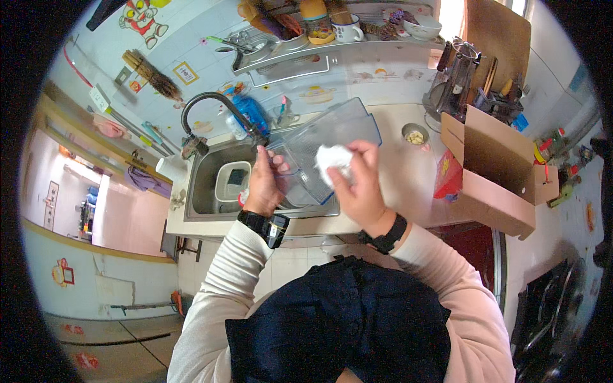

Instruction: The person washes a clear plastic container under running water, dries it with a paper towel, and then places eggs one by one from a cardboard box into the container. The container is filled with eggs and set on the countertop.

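My left hand (264,186) grips the near left part of a clear bluish plastic piece (347,124), which looks like a bin or drawer and has a dotted panel. The piece is held tilted over the sink's right side and the counter. Pinched in the fingers of my right hand (361,189) is a crumpled white wad (332,159), paper or cloth. The wad is in front of the plastic; whether they touch I cannot tell. Beneath and left of my left hand lies the steel sink (203,191), with a white plastic basin (227,177) inside.
A black faucet (210,95) arches over the sink, near a blue bottle (251,112). To the right, a small metal bowl (414,136) holds pale pieces. An opened cardboard box (498,196) stands beyond it. Above runs a wall shelf (383,46) with a mug (347,31).
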Motion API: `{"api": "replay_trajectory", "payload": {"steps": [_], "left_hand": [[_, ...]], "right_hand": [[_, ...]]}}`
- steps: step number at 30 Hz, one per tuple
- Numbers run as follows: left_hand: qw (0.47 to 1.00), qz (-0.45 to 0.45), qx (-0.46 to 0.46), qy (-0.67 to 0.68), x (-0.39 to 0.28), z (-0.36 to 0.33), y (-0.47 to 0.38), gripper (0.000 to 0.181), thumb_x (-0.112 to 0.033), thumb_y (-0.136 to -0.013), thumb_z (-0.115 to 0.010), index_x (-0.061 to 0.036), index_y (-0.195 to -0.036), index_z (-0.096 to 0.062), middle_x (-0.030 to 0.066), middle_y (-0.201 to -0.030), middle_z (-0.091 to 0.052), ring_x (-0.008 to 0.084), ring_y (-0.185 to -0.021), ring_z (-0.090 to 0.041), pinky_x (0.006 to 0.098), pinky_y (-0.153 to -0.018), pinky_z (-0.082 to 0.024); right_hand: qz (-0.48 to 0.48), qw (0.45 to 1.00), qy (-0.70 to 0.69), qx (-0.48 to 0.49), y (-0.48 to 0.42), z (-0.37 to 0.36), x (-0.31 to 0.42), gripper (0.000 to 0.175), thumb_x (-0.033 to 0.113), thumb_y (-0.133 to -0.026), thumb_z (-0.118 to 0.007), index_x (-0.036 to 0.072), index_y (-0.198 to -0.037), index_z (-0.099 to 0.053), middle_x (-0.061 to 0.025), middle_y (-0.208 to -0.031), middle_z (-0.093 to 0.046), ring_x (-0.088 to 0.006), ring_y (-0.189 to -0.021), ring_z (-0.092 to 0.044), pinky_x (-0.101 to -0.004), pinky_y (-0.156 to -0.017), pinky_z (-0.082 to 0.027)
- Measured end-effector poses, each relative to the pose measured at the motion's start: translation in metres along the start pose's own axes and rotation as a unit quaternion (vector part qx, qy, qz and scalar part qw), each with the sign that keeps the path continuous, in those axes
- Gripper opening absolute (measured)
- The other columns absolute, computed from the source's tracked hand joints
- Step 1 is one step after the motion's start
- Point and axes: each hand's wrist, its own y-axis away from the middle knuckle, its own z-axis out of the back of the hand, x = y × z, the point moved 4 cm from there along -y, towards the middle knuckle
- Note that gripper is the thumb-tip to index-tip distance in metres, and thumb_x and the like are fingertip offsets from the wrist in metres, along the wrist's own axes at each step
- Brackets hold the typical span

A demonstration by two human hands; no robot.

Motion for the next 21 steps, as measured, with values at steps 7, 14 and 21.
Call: {"api": "replay_trajectory", "payload": {"steps": [7, 14, 21], "left_hand": [[0.999, 0.015, 0.018, 0.039, 0.003, 0.006, 0.001, 0.036, -0.054, -0.103, -0.054, -0.0201, -0.093, -0.055, -0.0054, -0.077, -0.061, 0.0106, -0.065, -0.057, 0.0276, -0.054, -0.045], [0.998, 0.032, 0.005, 0.062, -0.001, 0.000, 0.003, 0.036, -0.054, -0.103, -0.054, -0.0191, -0.093, -0.055, -0.0037, -0.076, -0.061, 0.0128, -0.064, -0.057, 0.0275, -0.056, -0.045], [0.998, 0.018, 0.024, 0.059, 0.001, 0.000, 0.002, 0.037, -0.053, -0.104, -0.052, -0.0173, -0.094, -0.055, -0.0020, -0.078, -0.063, 0.0142, -0.066, -0.061, 0.0288, -0.058, -0.048]], "right_hand": [[-0.141, 0.989, -0.051, -0.010, -0.011, 0.000, -0.054, 0.022, 0.015, -0.095, -0.068, -0.001, -0.109, -0.065, -0.0179, -0.113, -0.054, -0.0317, -0.099, -0.058, -0.0390, -0.083, -0.051], [0.026, 0.997, 0.075, 0.007, -0.013, 0.004, -0.034, 0.029, 0.011, -0.091, -0.070, 0.005, -0.120, -0.068, -0.0157, -0.112, -0.056, -0.0309, -0.098, -0.059, -0.0381, -0.083, -0.051], [-0.040, 0.996, 0.061, 0.043, -0.009, 0.000, -0.040, 0.034, 0.008, -0.091, -0.069, 0.003, -0.125, -0.068, -0.0147, -0.109, -0.058, -0.0297, -0.095, -0.060, -0.0354, -0.084, -0.050]]}}
